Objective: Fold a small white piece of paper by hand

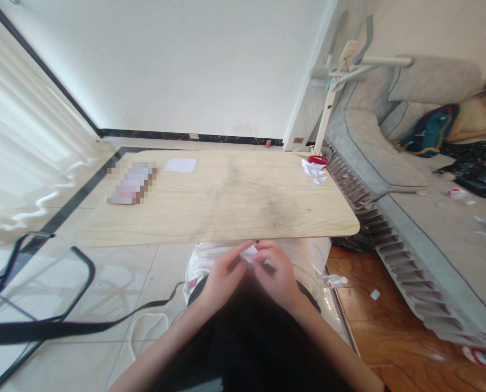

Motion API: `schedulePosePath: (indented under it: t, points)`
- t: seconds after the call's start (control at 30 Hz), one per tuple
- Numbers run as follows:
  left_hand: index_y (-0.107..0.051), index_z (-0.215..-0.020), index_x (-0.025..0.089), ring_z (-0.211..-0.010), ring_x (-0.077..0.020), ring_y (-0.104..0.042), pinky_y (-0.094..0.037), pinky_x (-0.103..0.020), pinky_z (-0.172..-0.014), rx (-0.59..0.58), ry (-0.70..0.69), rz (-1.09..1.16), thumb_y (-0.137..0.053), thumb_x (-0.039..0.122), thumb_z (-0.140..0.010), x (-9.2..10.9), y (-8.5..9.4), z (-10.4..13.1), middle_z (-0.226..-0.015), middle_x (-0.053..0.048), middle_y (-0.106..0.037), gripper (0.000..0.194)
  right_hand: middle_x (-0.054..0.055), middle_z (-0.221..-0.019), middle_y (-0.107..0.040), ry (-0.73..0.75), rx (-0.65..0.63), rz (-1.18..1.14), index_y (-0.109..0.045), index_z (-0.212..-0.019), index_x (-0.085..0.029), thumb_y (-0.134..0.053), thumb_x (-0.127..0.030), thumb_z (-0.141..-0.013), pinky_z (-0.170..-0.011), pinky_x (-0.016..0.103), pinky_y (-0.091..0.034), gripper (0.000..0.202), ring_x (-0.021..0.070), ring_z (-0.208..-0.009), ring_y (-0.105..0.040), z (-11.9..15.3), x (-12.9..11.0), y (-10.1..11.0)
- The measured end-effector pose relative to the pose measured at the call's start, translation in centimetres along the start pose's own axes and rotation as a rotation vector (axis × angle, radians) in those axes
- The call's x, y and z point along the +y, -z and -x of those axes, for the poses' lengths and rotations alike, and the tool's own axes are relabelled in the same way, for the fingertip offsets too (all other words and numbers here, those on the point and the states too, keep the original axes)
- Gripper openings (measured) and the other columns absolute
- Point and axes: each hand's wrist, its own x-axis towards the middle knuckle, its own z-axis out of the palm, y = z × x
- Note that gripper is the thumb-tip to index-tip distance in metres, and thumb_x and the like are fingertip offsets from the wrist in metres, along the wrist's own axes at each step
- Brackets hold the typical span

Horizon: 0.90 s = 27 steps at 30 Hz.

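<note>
Now, starting from the far left, a white curtain hangs in folds, and below it stands a black metal frame with a dark strap running across the tiled floor. Over to the counter, pale wood with grey smudges, and near its left end sits a blurred-out object, its details hidden. Just to its right, a small stack of white paper lies flat near the far edge.

Into the middle we go, and here's the action: the left hand has a narrow grip, fingers pinching one side of a small folded white paper. That paper sits between both hands, just in front of the counter's near edge, above the person's lap. The right hand meets it from the other side, fingertips curled close, its grip narrow too and holding the same piece.

Beyond the counter, a red can stands by the wall. Moving right, several folded white paper pieces cluster at the counter's far right corner, beside a red looped item. Lower down, a small bottle lies on its side, and a white scrap rests on the wooden floor. Finally, far right, another person sits on a grey sofa next to a blue backpack.
</note>
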Motion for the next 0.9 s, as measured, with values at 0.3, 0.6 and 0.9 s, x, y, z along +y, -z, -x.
schedulePosePath:
  t: [0.3,0.6,0.9]
  points:
    - [-0.069,-0.116,0.022,-0.113,-0.0244,-0.063,-0.049,-0.037,-0.099,0.026,-0.029,-0.009,-0.061,0.016,-0.079,-0.12,0.06,-0.07,-0.117,-0.004,-0.071,0.038,0.006,-0.099,-0.066,-0.039,0.004,-0.032,-0.065,-0.089,-0.024,-0.059,-0.009,-0.080,-0.075,0.034,-0.055,0.018,0.0223,-0.093,-0.065,-0.07,-0.01,0.05]
    - [-0.067,-0.116,0.021,-0.078,-0.0195,-0.069,-0.059,-0.032,-0.073,-0.015,0.037,0.098,-0.063,0.028,-0.083,-0.59,-0.14,0.09,-0.109,-0.007,-0.071,0.034,0.003,-0.085,-0.073,-0.333,0.007,-0.160,-0.070,-0.090,-0.021,-0.063,-0.020,-0.084,-0.071,0.031,-0.055,0.010,0.0202,-0.077,-0.068,-0.15,0.11,-0.14]
    - [-0.068,-0.109,0.016,-0.089,-0.0235,-0.068,-0.055,-0.036,-0.082,-0.042,0.031,-0.052,-0.064,0.029,-0.081,-0.21,-0.06,-0.26,-0.104,-0.008,-0.073,0.031,0.008,-0.102,-0.068,-0.257,0.085,-0.105,-0.072,-0.085,-0.019,-0.064,-0.022,-0.084,-0.078,0.033,-0.054,0.008,0.0207,-0.089,-0.066,-0.52,0.13,-0.01]
